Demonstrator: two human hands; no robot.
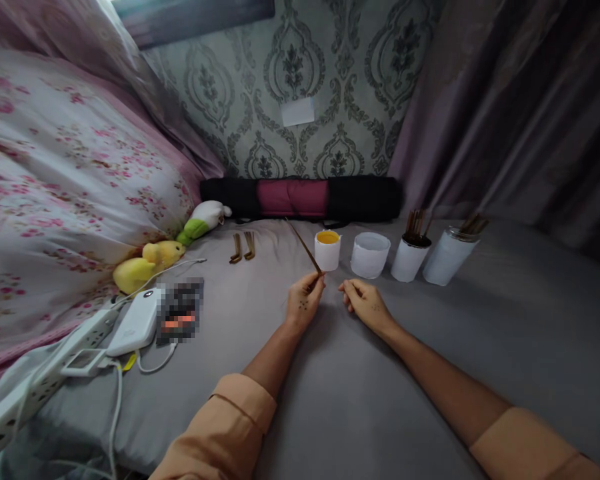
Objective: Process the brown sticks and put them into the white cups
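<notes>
My left hand (305,300) pinches the lower end of a thin brown stick (303,245) that points up and to the left, just in front of a white cup of yellow liquid (327,250). My right hand (364,301) rests beside it on the grey sheet (360,387) with fingers curled in; I cannot make out anything in them. An empty-looking white cup (370,255) stands to the right of the yellow one. Further right are a white cup of brown sticks (410,253) and a tilted container with more sticks (450,253).
Two short brown pieces (243,247) lie on the sheet at the left. A black and maroon bolster (303,198) lies along the wall. Plush toys (147,263), a white power bank (133,323), a power strip (35,387) and cables sit left, by floral bedding (70,180).
</notes>
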